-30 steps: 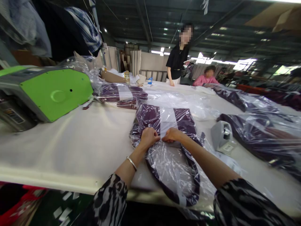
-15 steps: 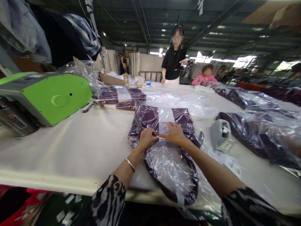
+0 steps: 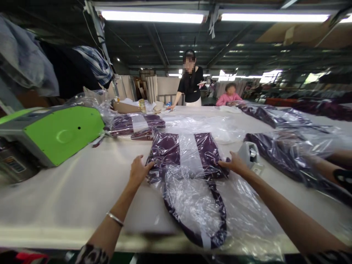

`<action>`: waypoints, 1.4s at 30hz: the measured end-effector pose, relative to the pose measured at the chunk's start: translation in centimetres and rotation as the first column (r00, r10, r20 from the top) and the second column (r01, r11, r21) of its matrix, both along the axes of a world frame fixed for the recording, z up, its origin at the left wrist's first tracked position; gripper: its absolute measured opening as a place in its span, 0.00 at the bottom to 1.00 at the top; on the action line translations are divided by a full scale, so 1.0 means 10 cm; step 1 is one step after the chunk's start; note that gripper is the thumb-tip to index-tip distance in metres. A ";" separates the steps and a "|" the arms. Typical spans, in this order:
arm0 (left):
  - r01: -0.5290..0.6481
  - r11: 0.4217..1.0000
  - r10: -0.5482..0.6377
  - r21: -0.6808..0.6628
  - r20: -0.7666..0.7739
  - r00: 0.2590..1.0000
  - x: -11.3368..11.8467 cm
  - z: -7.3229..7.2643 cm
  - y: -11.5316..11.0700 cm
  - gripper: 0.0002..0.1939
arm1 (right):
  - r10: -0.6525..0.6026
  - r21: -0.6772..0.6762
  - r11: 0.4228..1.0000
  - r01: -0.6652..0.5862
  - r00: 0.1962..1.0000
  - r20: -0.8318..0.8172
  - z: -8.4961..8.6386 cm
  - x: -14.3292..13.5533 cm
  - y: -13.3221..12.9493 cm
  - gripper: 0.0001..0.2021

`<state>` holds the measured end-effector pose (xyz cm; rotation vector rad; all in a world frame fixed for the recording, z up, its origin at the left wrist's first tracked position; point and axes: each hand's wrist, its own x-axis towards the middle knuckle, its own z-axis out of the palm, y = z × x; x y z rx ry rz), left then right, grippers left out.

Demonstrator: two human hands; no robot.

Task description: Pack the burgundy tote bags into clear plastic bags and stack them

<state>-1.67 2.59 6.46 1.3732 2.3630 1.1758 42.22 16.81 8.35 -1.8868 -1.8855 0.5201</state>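
A flat, folded dark maroon item, probably a garment, lies in a clear plastic bag [image 3: 165,148] with a white paper band [image 3: 190,156] around its middle. Below the fold a dark padded-looking loop [image 3: 178,223] curves toward me under crumpled plastic. My left hand [image 3: 139,170] rests at the left edge of the bag, thumb against it and fingers apart. On the opposite edge, my right hand [image 3: 235,163] touches the plastic with its thumb, fingers spread.
A green machine [image 3: 63,135] and a steel flask [image 3: 18,161] stand left. A grey tape dispenser [image 3: 249,154] sits beyond my right hand. More bagged maroon items [image 3: 269,150] lie right, where another person's arms [image 3: 321,167] reach in. Two people [image 3: 191,84] are across the table.
My hands have moved apart from the paper band to the bag's two side edges. My view has tilted up. The standing person now reaches a hand down to the table.
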 end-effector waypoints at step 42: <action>0.690 0.655 -0.753 -0.308 -0.194 0.628 1.75 -0.10 0.27 0.27 | -0.291 -0.484 0.775 -0.406 0.450 -0.844 -0.56 -0.55 -2.08 0.28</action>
